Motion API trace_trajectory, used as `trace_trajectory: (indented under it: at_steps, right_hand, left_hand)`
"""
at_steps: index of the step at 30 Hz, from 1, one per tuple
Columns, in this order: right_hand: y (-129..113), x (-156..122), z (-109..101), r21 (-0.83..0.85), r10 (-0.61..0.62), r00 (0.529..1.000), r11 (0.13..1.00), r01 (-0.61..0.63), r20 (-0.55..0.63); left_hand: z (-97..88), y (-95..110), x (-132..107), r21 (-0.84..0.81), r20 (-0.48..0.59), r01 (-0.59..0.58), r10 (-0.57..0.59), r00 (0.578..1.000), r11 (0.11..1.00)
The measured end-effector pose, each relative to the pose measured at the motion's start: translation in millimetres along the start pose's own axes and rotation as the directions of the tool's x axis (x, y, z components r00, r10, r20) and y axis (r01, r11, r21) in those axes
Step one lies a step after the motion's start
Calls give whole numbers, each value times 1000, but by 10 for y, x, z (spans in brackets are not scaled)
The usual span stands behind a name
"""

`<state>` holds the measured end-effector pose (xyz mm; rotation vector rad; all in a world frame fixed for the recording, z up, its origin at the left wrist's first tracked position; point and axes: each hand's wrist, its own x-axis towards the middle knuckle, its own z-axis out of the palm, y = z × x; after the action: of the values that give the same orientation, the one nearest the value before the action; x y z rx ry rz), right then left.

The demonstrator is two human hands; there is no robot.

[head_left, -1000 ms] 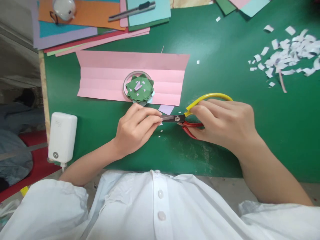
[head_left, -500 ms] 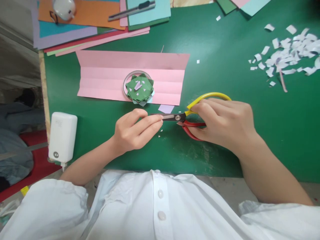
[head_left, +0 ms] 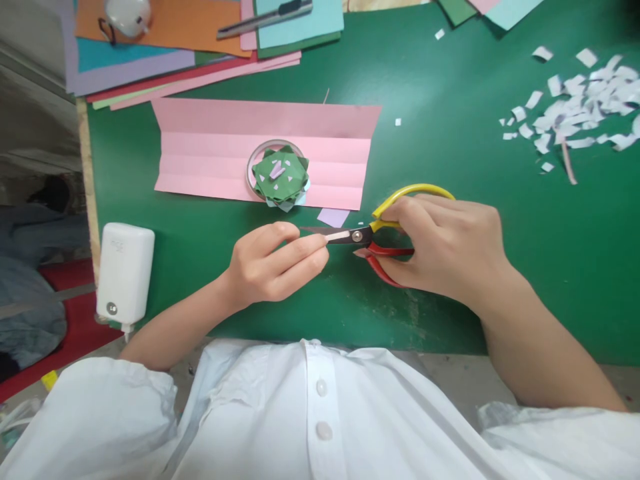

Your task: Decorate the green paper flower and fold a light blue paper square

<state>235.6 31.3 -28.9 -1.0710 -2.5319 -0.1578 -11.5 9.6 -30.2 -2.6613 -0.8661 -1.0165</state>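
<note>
Left hand (head_left: 270, 263) slid back from blades; one pale strip (head_left: 337, 236) now exposed, pinched between thumb and fingertips, its end between blades. Right hand (head_left: 445, 247) curled around both handles of one scissors (head_left: 367, 237), blades slightly parted. One glue bottle (head_left: 125, 270) at left edge. Beyond: one lilac scrap (head_left: 333, 217), one green folded flower (head_left: 280, 175) on one pink sheet (head_left: 210, 153). One scrap pile (head_left: 580, 107) far right.

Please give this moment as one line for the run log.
left hand: pinches paper strip | right hand: grips scissors, blades at strip | nearby: green paper flower on pink sheet
</note>
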Motion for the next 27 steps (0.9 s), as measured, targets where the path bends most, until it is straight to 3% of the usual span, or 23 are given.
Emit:
trace_trajectory:
  at_steps: [8, 15, 27]
  right_hand:
    - [12, -17, 17, 108, 28, 989, 993, -44, 146]
    - [-8, 7, 16, 72, -5, 995, 997, -2, 96]
    - [18, -11, 0, 139, 13, 987, 990, -35, 159]
  left_hand:
    - [-3, 4, -25, -2, -14, -35, 35, 999, 999]
    - [-2, -10, -5, -10, -17, -43, 43, 999, 999]
    - [23, 3, 10, -78, -52, 27, -31, 998, 997]
